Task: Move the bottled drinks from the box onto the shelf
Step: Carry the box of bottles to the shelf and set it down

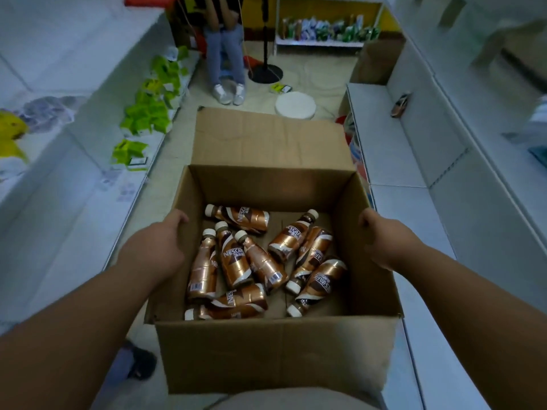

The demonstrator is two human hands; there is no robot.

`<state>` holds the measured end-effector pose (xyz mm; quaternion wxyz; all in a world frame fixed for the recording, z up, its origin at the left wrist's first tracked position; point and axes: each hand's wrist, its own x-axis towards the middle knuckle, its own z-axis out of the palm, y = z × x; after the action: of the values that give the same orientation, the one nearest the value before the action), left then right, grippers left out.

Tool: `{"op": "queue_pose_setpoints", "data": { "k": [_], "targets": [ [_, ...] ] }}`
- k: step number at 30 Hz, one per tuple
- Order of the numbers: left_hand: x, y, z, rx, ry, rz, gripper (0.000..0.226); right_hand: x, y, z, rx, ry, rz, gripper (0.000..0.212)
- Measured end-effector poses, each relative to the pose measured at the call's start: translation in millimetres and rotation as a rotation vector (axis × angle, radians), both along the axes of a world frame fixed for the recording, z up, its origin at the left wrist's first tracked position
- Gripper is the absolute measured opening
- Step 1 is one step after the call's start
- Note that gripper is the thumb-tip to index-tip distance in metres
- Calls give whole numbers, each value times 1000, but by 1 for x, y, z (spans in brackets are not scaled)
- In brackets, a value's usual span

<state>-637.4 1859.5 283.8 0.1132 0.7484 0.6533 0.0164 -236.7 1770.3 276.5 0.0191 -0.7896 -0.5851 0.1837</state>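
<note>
An open cardboard box [275, 353] is held up in front of me. Several copper-brown coffee bottles [233, 261] with white caps lie jumbled on its bottom. My left hand [161, 242] grips the box's left wall. On the opposite wall my right hand [384, 241] is clamped the same way. The far flap of the box hangs open and points away from me. A white shelf [387, 149] runs along the right, with one lone bottle [401, 104] lying on it.
On the left, a white shelf unit [88, 137] carries green and yellow packets. A person in jeans stands at the end of the aisle [225, 54], beside a black stand [266, 72] and a white round object [294, 105] on the floor. A far shelf [322, 42] holds packaged goods.
</note>
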Motion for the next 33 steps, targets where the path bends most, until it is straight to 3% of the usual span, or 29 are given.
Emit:
{"op": "queue_pose_setpoints", "data": {
  "k": [8, 21, 28, 33],
  "targets": [
    [89, 221, -26, 42, -63, -55, 63, 85, 194, -26, 100, 4, -71, 36],
    [226, 561, -34, 5, -95, -167, 61, 207, 493, -20, -8, -1, -203, 38],
    [310, 760, -50, -55, -51, -391, 57, 234, 601, -42, -57, -1, -469, 44],
    [385, 862, -44, -82, -15, -581, 58, 255, 642, -48, -47, 34, -642, 44]
  ]
}}
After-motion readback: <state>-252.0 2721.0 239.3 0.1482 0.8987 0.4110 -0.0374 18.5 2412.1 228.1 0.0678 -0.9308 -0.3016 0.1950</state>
